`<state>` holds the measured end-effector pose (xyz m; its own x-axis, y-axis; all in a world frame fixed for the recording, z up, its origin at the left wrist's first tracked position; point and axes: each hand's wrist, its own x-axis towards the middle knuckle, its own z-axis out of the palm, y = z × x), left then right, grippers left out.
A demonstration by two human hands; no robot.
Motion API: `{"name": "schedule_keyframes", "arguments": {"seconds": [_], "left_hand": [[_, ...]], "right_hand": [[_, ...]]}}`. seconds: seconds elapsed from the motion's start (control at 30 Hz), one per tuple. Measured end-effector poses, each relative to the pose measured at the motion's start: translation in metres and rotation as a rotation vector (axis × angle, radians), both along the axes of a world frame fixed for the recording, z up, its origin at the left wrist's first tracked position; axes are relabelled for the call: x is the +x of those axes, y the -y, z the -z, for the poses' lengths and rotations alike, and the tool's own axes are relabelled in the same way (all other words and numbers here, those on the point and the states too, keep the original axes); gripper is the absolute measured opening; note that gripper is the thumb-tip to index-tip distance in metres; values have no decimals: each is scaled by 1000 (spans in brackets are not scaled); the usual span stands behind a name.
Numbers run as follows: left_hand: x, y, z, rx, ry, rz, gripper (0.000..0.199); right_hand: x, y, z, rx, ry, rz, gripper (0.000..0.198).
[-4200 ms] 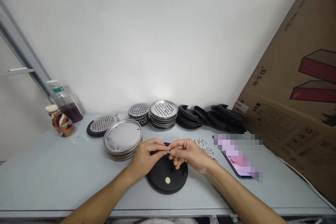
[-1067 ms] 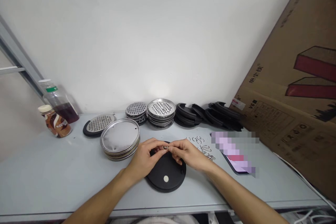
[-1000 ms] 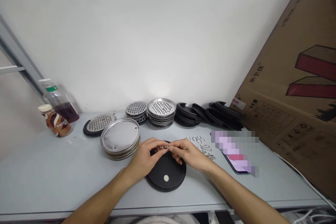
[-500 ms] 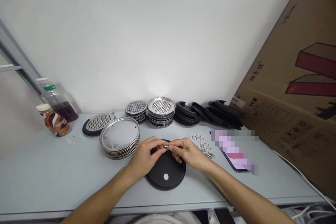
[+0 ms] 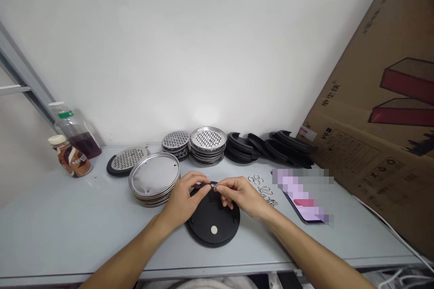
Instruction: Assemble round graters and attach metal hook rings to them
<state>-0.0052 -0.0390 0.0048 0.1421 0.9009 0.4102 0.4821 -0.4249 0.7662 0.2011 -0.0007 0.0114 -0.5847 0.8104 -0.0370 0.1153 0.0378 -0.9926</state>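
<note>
A small silver metal ring points left-right at the far edge of a round black disc; the right hand pinches it, I cannot tell whether the left hand does.

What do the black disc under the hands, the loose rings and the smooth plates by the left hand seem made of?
Black disc: probably matte plastic, from its dull surface. Loose rings: bright metal, likely steel, given their glint. Smooth plates: sheet metal, satin with shinier rims; which metal stays open.
</note>
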Motion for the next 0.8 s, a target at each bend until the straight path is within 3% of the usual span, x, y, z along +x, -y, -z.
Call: {"name": "schedule_keyframes", "arguments": {"seconds": [0.2, 0.43, 0.6, 0.67, 0.8], "left_hand": [[4, -1, -3, 1, -28, -1, 24], [7, -4, -7, 78, -46, -10, 10], [8, -4, -9, 266, -166, 71, 10], [9, -5, -8, 253, -132, 39, 10], [9, -10, -3, 156, -41, -65, 8]], "right_hand": [[-6, 4, 6, 106, -37, 80, 40], [-5, 0, 11, 80, -123, 163, 36], [1, -3, 4, 141, -259, 58, 58], [0, -4, 5, 111, -242, 37, 47], [-1, -8, 10, 178, -150, 202, 30]]}}
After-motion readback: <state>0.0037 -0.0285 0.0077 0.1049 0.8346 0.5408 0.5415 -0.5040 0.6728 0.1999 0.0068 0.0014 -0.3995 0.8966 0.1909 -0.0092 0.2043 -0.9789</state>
